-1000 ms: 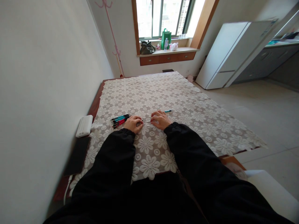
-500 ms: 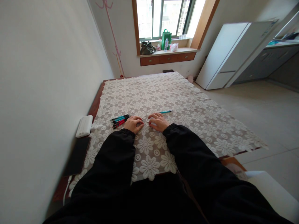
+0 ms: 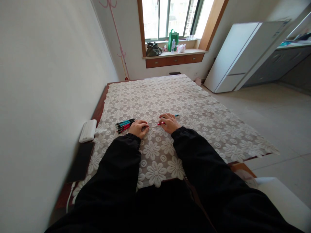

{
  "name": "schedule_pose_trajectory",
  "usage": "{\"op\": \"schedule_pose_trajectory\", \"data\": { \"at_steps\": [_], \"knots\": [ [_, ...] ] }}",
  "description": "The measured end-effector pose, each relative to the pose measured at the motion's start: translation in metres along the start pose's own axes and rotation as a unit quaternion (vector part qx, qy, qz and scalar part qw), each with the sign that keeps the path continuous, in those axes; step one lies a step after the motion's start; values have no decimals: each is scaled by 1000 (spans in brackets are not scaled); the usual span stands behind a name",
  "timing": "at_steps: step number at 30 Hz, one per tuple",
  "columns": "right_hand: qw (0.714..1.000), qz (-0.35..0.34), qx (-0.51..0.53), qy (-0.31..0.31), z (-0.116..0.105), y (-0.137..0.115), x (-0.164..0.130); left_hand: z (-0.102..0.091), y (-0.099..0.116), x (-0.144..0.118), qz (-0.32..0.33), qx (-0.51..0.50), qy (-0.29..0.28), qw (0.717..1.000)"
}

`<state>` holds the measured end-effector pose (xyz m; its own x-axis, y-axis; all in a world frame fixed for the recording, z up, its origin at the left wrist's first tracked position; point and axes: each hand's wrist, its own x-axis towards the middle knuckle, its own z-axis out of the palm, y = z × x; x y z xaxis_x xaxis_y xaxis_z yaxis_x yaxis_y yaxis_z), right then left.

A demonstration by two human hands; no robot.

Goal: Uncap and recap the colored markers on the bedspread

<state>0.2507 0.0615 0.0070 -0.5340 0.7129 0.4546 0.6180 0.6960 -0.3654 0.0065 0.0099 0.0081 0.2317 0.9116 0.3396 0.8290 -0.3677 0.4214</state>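
Observation:
My left hand is closed in a pinch at the left end of a thin pale pen refill. The refill spans the gap to my right hand, whose fingers are closed around a red pen barrel. Most of that barrel is hidden under the fingers. Beside my left hand lies a bunch of several pens, teal, black and red. A teal pen lies just beyond my right hand, partly covered by it.
A lace tablecloth with flowers covers the table. Along the left edge, by the wall, are a white power bank and a dark flat device with a white cable. Farther off stand a window sill with bags and a white fridge.
My right hand has shifted right and slightly away, widening the gap between the hands. More of the thin refill and the red barrel now show. My left hand has hardly moved.

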Motion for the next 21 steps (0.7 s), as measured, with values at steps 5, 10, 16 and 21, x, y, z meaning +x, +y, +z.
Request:
{"op": "schedule_pose_trajectory", "data": {
  "at_steps": [5,10,16,21],
  "knots": [
    [996,85,-31,20,-4,11,1,-1,2,0,-8,-13,25,1000],
    [992,110,-54,12,-1,15,0,-3,3,0,-24,-10,30,999],
    [991,111,-69,9,3,20,-2,-1,0,1,-57,10,10,998],
    [991,117,-66,-2,4,21,-2,1,-3,1,-64,28,4,998]
  ]
}}
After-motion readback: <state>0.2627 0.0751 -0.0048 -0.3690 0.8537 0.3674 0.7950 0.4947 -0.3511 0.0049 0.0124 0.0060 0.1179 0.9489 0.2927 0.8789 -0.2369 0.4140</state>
